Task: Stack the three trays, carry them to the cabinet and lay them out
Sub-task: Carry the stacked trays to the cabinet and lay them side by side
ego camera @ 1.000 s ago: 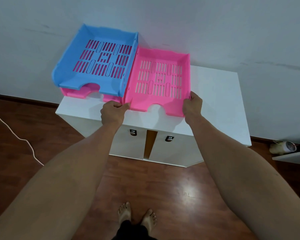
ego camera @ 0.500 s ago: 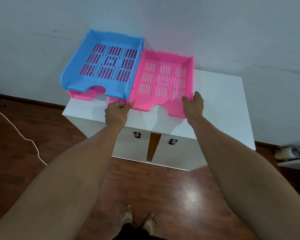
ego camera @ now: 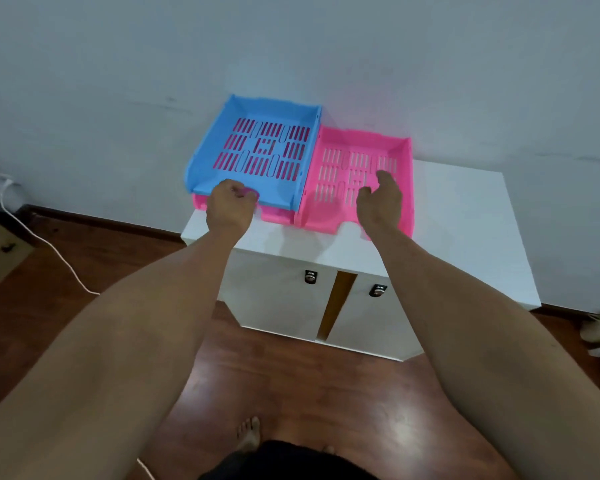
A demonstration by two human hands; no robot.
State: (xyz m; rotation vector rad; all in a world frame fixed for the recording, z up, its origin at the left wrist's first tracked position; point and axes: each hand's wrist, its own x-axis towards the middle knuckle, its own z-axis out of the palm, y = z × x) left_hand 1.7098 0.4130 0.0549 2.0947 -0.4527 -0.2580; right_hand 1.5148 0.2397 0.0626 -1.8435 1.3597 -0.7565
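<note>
Head view of white cabinet (ego camera: 465, 216) against the wall, three trays on top. Blue tray (ego camera: 257, 150) stacked on lower pink tray (ego camera: 274, 216) at the left end; second pink tray (ego camera: 357, 174) flat beside them, side walls touching or nearly so. Long axes of all three running from the front edge toward the wall, notched fronts facing the person.

Left hand (ego camera: 230, 204) curled into a loose fist at the front lip of the blue tray, at its notch (firm grasp or mere contact: cannot tell, fingers hidden behind the knuckles). Right hand (ego camera: 380, 202) open, fingers spread, holding nothing, poised over the front half of the second pink tray.

Judged step: separation of the remaining stacked pair. Stack directly ahead of the left hand, hence nearer to it; right hand one tray's breadth to the side. Bare cabinet top only to the right of the second pink tray, so likely destination beyond the right hand.
</note>
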